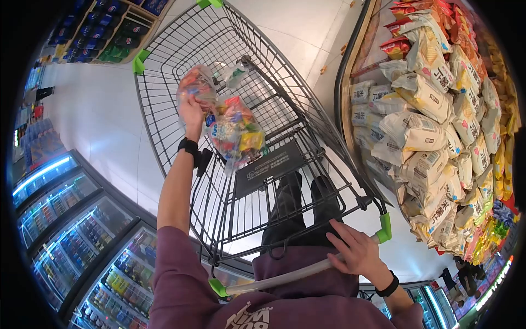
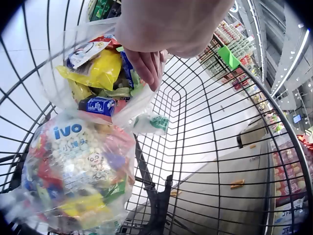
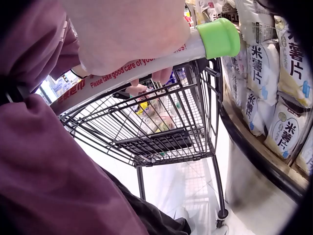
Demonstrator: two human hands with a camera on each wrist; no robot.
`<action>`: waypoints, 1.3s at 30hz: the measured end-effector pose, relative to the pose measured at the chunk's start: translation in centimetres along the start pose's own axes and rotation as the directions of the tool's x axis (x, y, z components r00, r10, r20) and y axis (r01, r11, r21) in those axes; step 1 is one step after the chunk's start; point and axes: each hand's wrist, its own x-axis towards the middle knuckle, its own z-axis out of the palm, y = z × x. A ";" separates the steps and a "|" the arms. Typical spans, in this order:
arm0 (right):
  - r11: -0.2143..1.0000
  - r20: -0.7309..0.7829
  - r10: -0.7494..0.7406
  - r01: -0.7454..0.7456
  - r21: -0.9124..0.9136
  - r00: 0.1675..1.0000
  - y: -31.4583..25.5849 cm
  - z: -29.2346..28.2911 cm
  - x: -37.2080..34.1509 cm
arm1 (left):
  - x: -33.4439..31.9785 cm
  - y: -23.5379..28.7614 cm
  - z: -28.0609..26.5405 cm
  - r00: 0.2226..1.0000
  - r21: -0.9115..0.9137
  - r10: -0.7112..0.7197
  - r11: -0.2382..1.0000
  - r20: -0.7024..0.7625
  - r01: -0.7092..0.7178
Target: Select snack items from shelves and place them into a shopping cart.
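My left grip (image 1: pixel 191 116) is pinching the thin plastic of a clear bag (image 1: pixel 198 79) full of bright snack packs. That bag is inside the wire shopping cart (image 1: pixel 156 92), over on its left side. Right beside it, nearer to me, is a second clear bag (image 1: pixel 238 129), also stuffed with snacks, showing the blue letters "ivo". A small clear bag with green on it (image 1: pixel 235 76) is a bit farther in.

My right grip (image 1: pixel 355 253) is loose, resting on the pale handle (image 1: pixel 290 280) with its fingers stretched out past the bar. The right wrist view shows red words on the handle and a green cap at its end.

A dark sign panel (image 1: pixel 269 168) sits at the near end of the cart. The person wears a purple top (image 1: pixel 182 262). To the right is a big heap of white snack bags (image 1: pixel 424 131). To the left stand tall glass-door fridges (image 1: pixel 82 225) full of drinks.
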 end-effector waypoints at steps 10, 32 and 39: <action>1.000 -0.036 -0.010 0.011 0.017 0.999 -0.1 -0.2 0.1 | 1.1 5.8 -3.3 0.999 -0.078 0.047 0.996 0.024 -0.045; 0.999 -0.149 -0.049 0.049 -0.003 0.988 0.0 0.0 -0.9 | -15.6 13.2 2.8 0.857 -0.208 -0.187 0.925 0.479 0.319; 0.999 -0.182 -0.040 0.042 0.005 0.982 0.1 0.6 -1.3 | -18.9 12.4 6.4 0.778 -0.101 -0.269 0.915 0.568 0.390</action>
